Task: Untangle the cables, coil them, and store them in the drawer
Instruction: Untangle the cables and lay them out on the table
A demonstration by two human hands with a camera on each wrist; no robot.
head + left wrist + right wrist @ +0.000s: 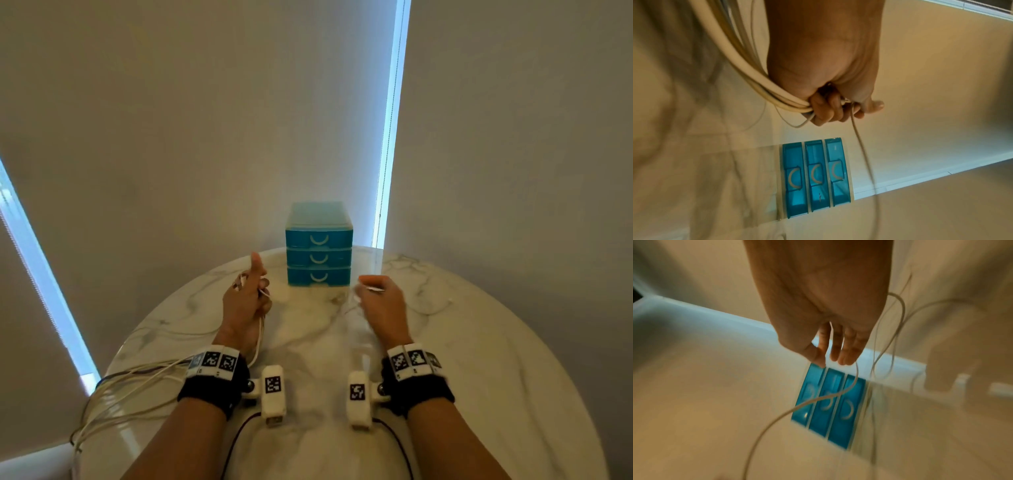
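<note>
Cables [748,68], off-white and round in section, some thick and smooth, some thin as thread, bunched in several strands and clamped in the left hand [247,301], fingers [826,112] curled tight round the bundle, thumb stuck upward in the head view. From that fist, strands trailing back past the wrist, fanning over the near left rim of the table [479,359] and drooping off its edge in loose loops. One thin cable [840,391] running from the left fist across to the right hand [383,305], slack and curving in front of the drawers in the right wrist view. Right hand raised just above the tabletop, fingers [835,344] half bent and close together with the thin strand passing between them; pinched or merely resting, cannot tell through the blur. More thin wire [430,310] lying in faint loops on the marble to the right of that hand. Tabletop round, glossy, white marble with grey veins. Drawer unit [318,245] at the far edge, between and beyond the two hands: small, boxy, translucent teal plastic, three stacked drawers all pushed in, each with a pale crescent handle. Plain matte roller blinds [205,120] behind, bright strips of daylight at their edges. Black bands with white marker blocks on both wrists.
</note>
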